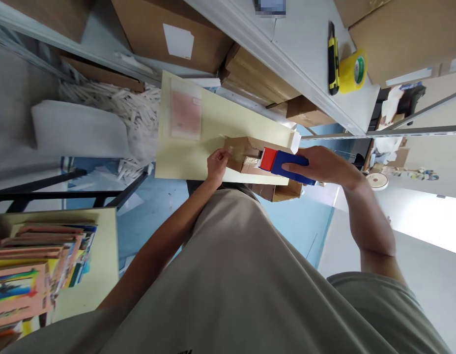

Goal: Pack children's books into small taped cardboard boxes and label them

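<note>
Now the right hand (324, 167) grips a blue-red tape gun (283, 162), fingers wrapped shut; at nine o'clock, the left hand (217, 164) pinches the brown box (246, 150) on the worktop (184, 162).

Your right hand (326, 166) grips a tape dispenser (283, 162) of smooth, glossy red and blue plastic. Under your left hand (216, 164) sits a small box (246, 152) of matt brown cardboard, perhaps with shiny tape on it. The table (220, 128) below looks like smooth, pale laminate.
</note>
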`<state>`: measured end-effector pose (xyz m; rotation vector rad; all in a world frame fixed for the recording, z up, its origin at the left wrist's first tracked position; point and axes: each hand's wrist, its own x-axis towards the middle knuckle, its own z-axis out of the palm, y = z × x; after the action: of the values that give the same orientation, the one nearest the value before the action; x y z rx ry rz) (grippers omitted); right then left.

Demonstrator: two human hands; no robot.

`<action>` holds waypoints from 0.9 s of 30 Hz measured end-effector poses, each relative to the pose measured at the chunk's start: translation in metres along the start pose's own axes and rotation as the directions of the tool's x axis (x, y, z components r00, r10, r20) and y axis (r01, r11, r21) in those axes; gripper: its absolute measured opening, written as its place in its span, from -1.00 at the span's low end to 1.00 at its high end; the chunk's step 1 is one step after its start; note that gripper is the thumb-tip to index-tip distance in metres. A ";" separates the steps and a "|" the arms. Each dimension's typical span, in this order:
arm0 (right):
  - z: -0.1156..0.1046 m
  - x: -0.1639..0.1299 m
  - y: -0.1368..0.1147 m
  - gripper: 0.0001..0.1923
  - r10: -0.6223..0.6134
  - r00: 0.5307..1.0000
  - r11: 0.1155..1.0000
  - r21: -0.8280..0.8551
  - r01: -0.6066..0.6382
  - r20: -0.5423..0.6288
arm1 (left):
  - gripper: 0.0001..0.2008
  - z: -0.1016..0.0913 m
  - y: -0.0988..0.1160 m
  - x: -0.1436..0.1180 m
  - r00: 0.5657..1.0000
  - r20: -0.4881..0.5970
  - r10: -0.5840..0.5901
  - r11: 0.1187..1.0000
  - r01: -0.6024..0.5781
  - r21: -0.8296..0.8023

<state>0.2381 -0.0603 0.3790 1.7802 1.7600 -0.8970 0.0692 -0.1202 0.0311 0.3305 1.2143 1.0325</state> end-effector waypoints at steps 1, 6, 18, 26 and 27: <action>0.000 0.001 -0.001 -0.24 0.012 1.000 1.000 -0.011 -0.012 0.014 | -0.57 0.003 -0.001 0.001 1.000 -0.011 -0.003 1.000 0.003 0.001; 0.007 0.004 0.001 -0.28 0.048 0.999 0.996 -0.072 -0.048 0.002 | -0.68 0.015 -0.005 -0.001 0.999 -0.047 -0.003 1.000 0.004 0.013; 0.024 -0.001 -0.007 -0.34 0.073 0.996 0.991 -0.109 -0.079 -0.058 | -0.66 0.027 -0.047 0.009 0.979 -0.126 0.158 0.979 -0.138 0.149; 0.018 -0.009 -0.016 -0.29 0.142 0.990 0.973 -0.181 -0.144 -0.023 | -0.34 -0.001 -0.039 -0.018 0.897 0.179 0.403 0.880 -0.434 0.195; 0.017 -0.009 -0.018 -0.28 0.153 0.988 0.969 -0.193 -0.153 -0.016 | -0.30 -0.001 -0.036 -0.027 0.862 0.256 0.437 0.853 -0.488 0.185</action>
<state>0.2189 -0.0782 0.3761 1.7605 1.6243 -0.6385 0.0860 -0.1610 0.0218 0.9424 1.0953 1.2268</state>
